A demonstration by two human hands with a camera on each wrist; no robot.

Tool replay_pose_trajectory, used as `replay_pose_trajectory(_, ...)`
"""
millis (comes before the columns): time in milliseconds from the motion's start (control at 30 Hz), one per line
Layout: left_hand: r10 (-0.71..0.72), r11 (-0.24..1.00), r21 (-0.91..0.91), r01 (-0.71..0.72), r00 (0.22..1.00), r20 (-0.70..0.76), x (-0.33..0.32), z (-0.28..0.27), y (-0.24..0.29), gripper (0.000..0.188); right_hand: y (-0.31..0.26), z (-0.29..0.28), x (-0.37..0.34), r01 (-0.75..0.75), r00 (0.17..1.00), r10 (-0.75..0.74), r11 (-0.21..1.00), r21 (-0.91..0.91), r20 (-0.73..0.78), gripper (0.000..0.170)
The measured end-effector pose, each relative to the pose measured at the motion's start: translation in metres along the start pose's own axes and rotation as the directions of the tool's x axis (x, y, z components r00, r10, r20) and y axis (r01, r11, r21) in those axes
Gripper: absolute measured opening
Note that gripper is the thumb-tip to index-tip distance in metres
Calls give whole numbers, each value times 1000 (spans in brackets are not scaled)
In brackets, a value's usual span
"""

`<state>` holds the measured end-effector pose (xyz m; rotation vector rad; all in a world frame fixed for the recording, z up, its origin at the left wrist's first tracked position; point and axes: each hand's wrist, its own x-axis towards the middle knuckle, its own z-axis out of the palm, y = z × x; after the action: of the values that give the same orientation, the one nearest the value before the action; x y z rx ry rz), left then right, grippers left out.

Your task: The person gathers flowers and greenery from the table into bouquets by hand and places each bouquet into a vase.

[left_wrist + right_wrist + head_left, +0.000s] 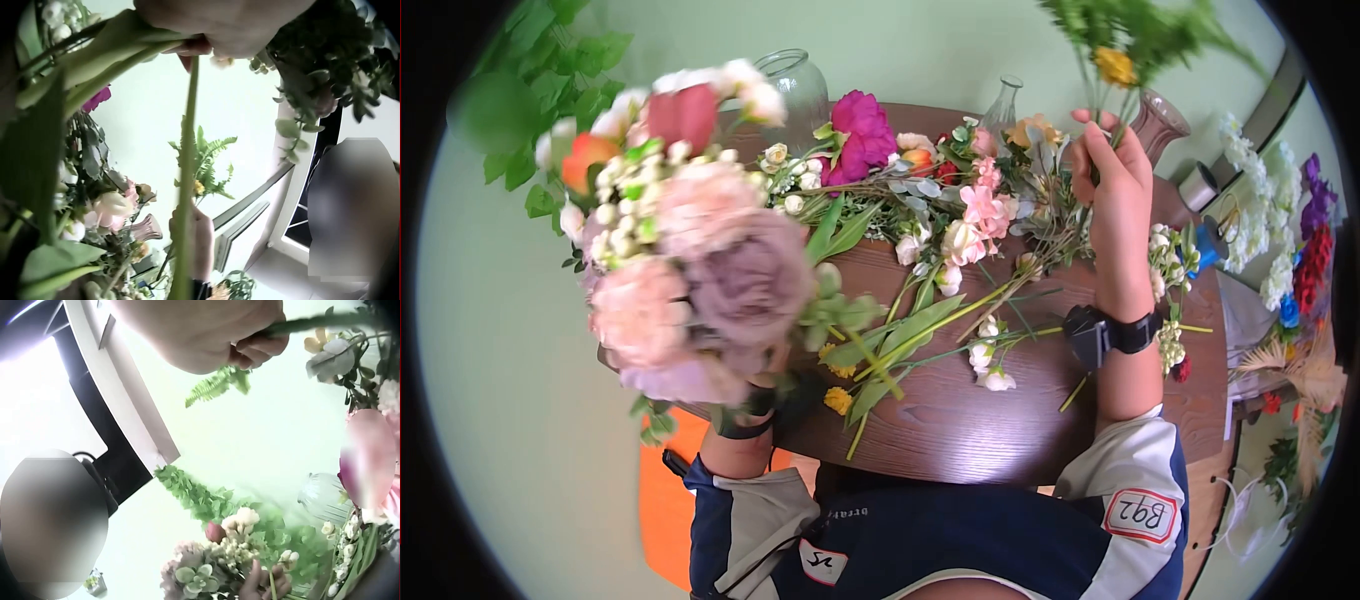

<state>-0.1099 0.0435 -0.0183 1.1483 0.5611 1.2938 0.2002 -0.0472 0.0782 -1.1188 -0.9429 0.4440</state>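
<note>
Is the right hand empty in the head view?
No, the right hand holds the stems of a green fern and a yellow flower.

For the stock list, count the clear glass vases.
2: a wide vase behind the bouquet, and a slim vase farther right. Others may be hidden.

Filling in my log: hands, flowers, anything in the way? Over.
Left hand gripping bouquet. Right hand pinching fern and yellow flower, raised. Loose stems strewn across table.
</note>
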Motion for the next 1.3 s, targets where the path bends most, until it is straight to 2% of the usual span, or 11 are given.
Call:
replay_pose_trajectory(133, 20, 1000, 23, -20, 1000, 11, 3, 0, -6, 17, 4, 25, -15, 141, 990, -141, 988, 65, -4, 18)
replay_pose_trajectory(200, 27, 999, 32, -27, 999, 21, 3, 1, -9, 17, 6, 33, -25, 169, 979, -176, 983, 75, 103, 18)
replay_pose_trajectory(400, 67, 996, 62, -70, 996, 59, 9, 8, -11, 17, 7, 40, -38, 132, 967, -129, 991, 1, 220, 15)
replay_pose_trajectory(733, 140, 978, 131, -161, 978, 153, 24, 33, -12, 17, -10, 30, -37, 203, 967, -202, 979, 10, 158, 13)
replay_pose_trajectory(933, 176, 960, 181, -216, 961, 212, 38, 48, -7, 17, -3, 22, -34, 264, 960, -270, 961, 86, 69, 20)
replay_pose_trajectory(1033, 201, 951, 182, -251, 946, 254, 51, 58, -7, 17, -3, 29, -39, 201, 975, -218, 951, 233, 48, 20)
replay_pose_trajectory(1167, 211, 943, 183, -277, 926, 314, 73, 72, -12, 17, 9, 36, -41, 263, 959, -271, 961, 84, 88, 25)
replay_pose_trajectory(1200, 213, 942, 181, -282, 921, 326, 78, 75, -14, 17, 23, 41, -35, 391, 921, -389, 916, -95, 36, 39)
replay_pose_trajectory(1233, 213, 942, 179, -284, 918, 335, 81, 77, -17, 17, 26, 35, -46, 589, 798, -596, 740, -326, 88, 42)
replay_pose_trajectory(1267, 216, 942, 170, -288, 912, 348, 88, 80, -22, 17, 21, 32, -54, 714, 633, -748, 467, -522, 198, 45)
replay_pose_trajectory(1300, 217, 942, 170, -291, 910, 355, 91, 80, -24, 17, 22, 33, -52, 712, 634, -748, 464, -527, 197, 45)
